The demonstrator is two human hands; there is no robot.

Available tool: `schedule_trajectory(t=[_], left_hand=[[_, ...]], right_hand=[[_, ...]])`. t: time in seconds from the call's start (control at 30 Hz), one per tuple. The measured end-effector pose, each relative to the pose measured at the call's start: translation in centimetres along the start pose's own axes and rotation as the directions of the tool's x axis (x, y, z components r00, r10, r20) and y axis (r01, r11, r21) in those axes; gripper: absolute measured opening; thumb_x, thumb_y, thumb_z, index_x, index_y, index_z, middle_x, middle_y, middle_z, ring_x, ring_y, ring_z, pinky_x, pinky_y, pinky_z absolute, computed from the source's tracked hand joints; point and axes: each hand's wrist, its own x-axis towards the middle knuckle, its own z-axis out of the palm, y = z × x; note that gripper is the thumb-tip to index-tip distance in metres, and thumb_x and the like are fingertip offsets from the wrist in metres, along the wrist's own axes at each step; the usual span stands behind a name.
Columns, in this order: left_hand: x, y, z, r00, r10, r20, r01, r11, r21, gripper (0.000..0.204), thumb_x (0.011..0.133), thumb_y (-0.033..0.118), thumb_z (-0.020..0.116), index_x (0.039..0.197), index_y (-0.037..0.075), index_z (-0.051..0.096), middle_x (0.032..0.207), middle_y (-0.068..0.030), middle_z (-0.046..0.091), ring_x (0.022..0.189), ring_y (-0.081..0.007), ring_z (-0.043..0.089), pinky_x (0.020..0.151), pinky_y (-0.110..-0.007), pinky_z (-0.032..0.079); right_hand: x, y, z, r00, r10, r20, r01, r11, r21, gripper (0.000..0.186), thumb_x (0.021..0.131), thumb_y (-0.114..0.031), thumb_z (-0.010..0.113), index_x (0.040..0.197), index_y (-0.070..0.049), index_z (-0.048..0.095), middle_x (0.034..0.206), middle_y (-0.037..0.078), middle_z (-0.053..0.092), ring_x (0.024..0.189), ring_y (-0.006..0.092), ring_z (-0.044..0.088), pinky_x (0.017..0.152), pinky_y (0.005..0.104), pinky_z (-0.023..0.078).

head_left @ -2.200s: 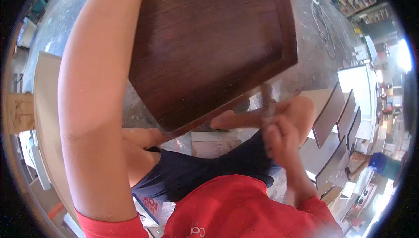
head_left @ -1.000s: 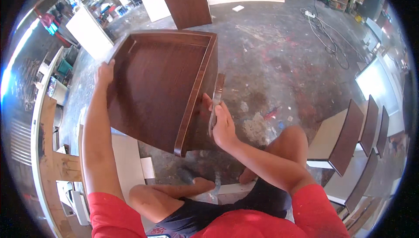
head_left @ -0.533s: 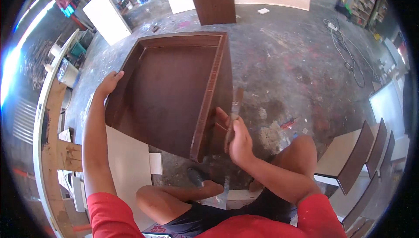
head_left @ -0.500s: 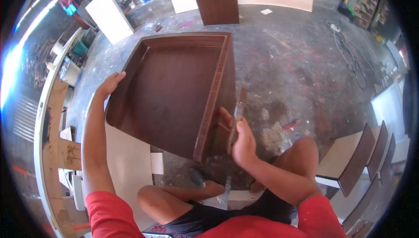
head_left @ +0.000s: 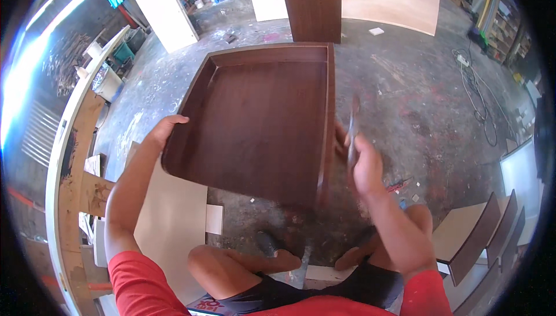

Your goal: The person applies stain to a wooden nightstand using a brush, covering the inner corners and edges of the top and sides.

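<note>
A dark brown, shallow wooden box [head_left: 263, 122], with raised walls on its left, far and right sides, is held up tilted in front of me. My left hand [head_left: 164, 130] is closed over the rim of its left wall, thumb on the inside. Beside the right wall, my right hand [head_left: 368, 168] grips a thin, flat brown strip [head_left: 353, 128] that stands nearly upright and is blurred. Its fingertips reach toward the wall's outer face, where the box partly hides them. Whether they touch it, I cannot tell.
A pale board [head_left: 171, 209] lies under the box at left, beside a wooden bench frame [head_left: 87, 125]. Several brown-edged panels [head_left: 475, 235] stand at right. A brown cabinet [head_left: 314, 9] stands far ahead. A cable [head_left: 478, 93] lies on the stained floor.
The box has turned, so its right wall runs straighter away from me and shows less outer face. My right hand, with the strip, has moved right, slightly farther from the wall. The whole view has shifted.
</note>
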Motion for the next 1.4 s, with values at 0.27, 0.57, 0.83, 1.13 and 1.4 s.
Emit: schedule_trajectory(t=[0.27,0.57,0.83,1.13,1.4], left_hand=[[0.8,-3.0,14.3,0.991,0.023,-0.131,-0.041,0.991,-0.129,0.027,0.083,0.015,0.06,0.101,-0.004,0.067,0.088,-0.0178,0.071,0.073,-0.0301,0.072,0.069,-0.043,0.063],[-1.0,-5.0,25.4,0.891,0.148,-0.429,-0.331,0.857,-0.394,0.016,0.078,0.0,0.059,0.094,-0.004,0.06,0.086,-0.015,0.063,0.075,-0.034,0.068,0.069,-0.049,0.06],[-1.0,-3.7,43.6,0.763,-0.044,-0.645,-0.393,0.76,-0.518,0.071,0.081,0.007,0.066,0.148,0.003,0.042,0.127,-0.0172,0.058,0.11,-0.0323,0.062,0.092,-0.046,0.054],[1.0,-1.6,61.5,0.659,-0.17,-0.733,-0.269,0.857,-0.44,0.1,0.082,0.015,0.075,0.159,-0.005,0.014,0.165,-0.0294,0.017,0.155,-0.0407,0.02,0.128,-0.047,0.022],[-4.6,0.8,68.3,0.98,-0.176,-0.093,0.104,0.851,-0.515,0.134,0.079,0.065,0.069,0.164,0.006,-0.017,0.173,-0.0124,-0.018,0.161,-0.0289,0.002,0.125,-0.048,0.026]], right_hand=[[17.9,-11.3,-15.7,0.986,0.13,0.101,-0.137,0.989,0.063,0.031,0.106,-0.031,0.041,0.108,-0.005,0.058,0.117,0.017,0.074,0.104,0.0289,0.073,0.091,0.0389,0.055],[7.3,-12.6,-20.0,0.84,-0.206,-0.501,0.276,0.959,0.068,0.029,0.109,-0.031,0.037,0.113,-0.006,0.053,0.124,0.018,0.071,0.105,0.0259,0.071,0.082,0.0383,0.057],[-0.1,-13.1,-17.3,0.668,-0.378,-0.641,0.406,0.907,-0.111,0.028,0.11,-0.037,0.046,0.117,-0.011,0.054,0.085,0.0,0.052,0.068,0.011,0.052,0.056,0.0278,0.045],[-2.5,-14.5,-15.0,0.572,-0.566,-0.594,0.676,0.735,-0.049,0.021,0.108,-0.035,0.052,0.105,-0.014,0.048,0.081,-0.003,0.045,0.064,0.0078,0.04,0.054,0.0267,0.032],[0.7,-11.8,-18.0,0.506,-0.631,-0.588,0.605,0.746,-0.279,0.032,0.108,-0.035,0.053,0.092,-0.008,0.048,0.076,0.001,0.051,0.065,0.0115,0.052,0.055,0.0285,0.041]])
